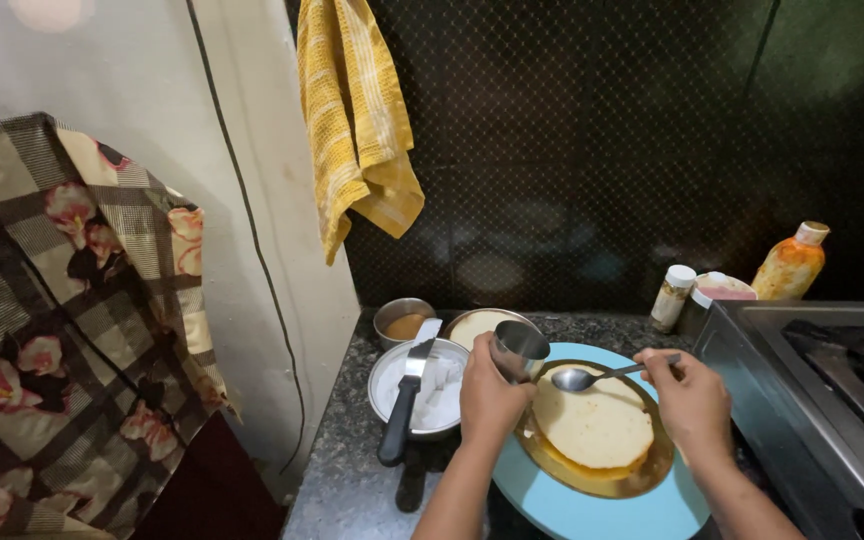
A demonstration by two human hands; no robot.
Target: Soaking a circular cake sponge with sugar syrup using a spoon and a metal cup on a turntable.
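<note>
I am watching the right hand (pixel 690 398), right of centre in the lower frame: its fingers (pixel 658 364) are pinching the end of a metal spoon (pixel 592 377). The left hand (pixel 487 400), just left of centre, is wrapping its fingers, pressed together, around a small steel cup (pixel 519 349) and tilting it slightly toward the spoon.

The spoon's long axis is running almost level across the frame, the handle rising a little toward the right, the bowl pointing left toward the cup's rim. The bowl is hovering over the upper left edge of a pale round sponge cake (pixel 594 425), which is sitting on a gold board (pixel 642 478) atop a light blue turntable (pixel 592 510) in the lower centre.

As I judge it, doing this well is calling for small spoonfuls and a level bowl — then an even spread across the cake, not one wet spot.

Further left, a black-handled palette knife (pixel 404 400) is lying across a white bowl (pixel 384 372) — two steel bowls (pixel 402 318) are standing behind it.
</note>
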